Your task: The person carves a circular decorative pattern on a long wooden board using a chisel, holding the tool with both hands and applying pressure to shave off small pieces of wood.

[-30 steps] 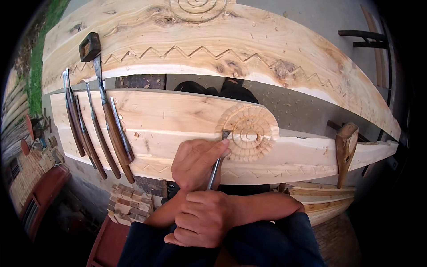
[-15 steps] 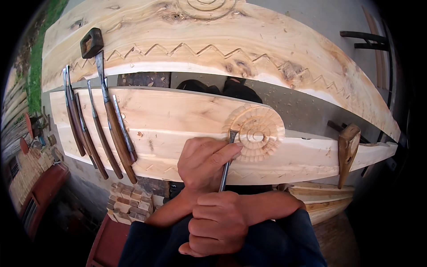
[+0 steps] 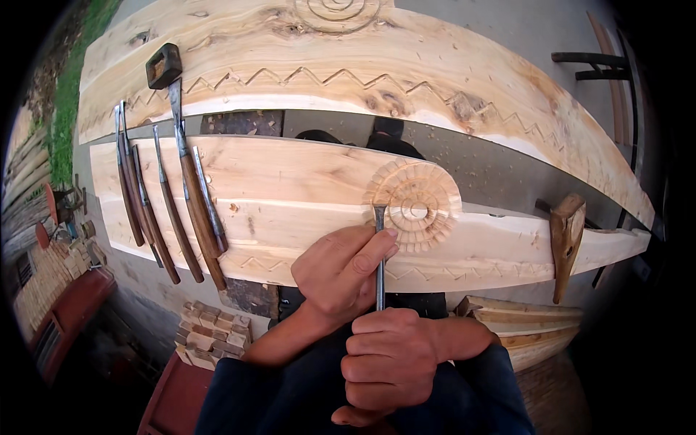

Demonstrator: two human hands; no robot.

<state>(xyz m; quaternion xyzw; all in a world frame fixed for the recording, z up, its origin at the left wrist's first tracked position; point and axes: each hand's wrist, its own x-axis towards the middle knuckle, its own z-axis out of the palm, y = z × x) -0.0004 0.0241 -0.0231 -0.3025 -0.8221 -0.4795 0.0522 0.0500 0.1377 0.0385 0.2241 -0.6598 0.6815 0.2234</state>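
Observation:
A chisel (image 3: 380, 283) with a flared flat tip stands nearly in line with my view, its edge on the left part of a carved round rosette (image 3: 435, 210). Rings of small notches make up the rosette, cut into a pale wooden board (image 3: 290, 170). My left hand (image 3: 337, 264) is closed round the chisel's metal shank close to the tip, thumb and fingers near the wood. Lower down, my right hand (image 3: 391, 359) wraps the chisel's rear end in a fist, which hides the handle.
Several wood-handled chisels (image 3: 170, 217) lie across the board's left end, below a dark hollow block (image 3: 164, 67). A tool with a thick wooden head (image 3: 567, 243) rests at the right. Beyond lies a larger plank (image 3: 326, 54) with zigzag carving. Stacked wood blocks (image 3: 210, 330) stand lower left.
My right hand has swung to the right, bringing the chisel from a slant to nearly straight. The tip stays at the rosette's left part. The whole view has shifted slightly.

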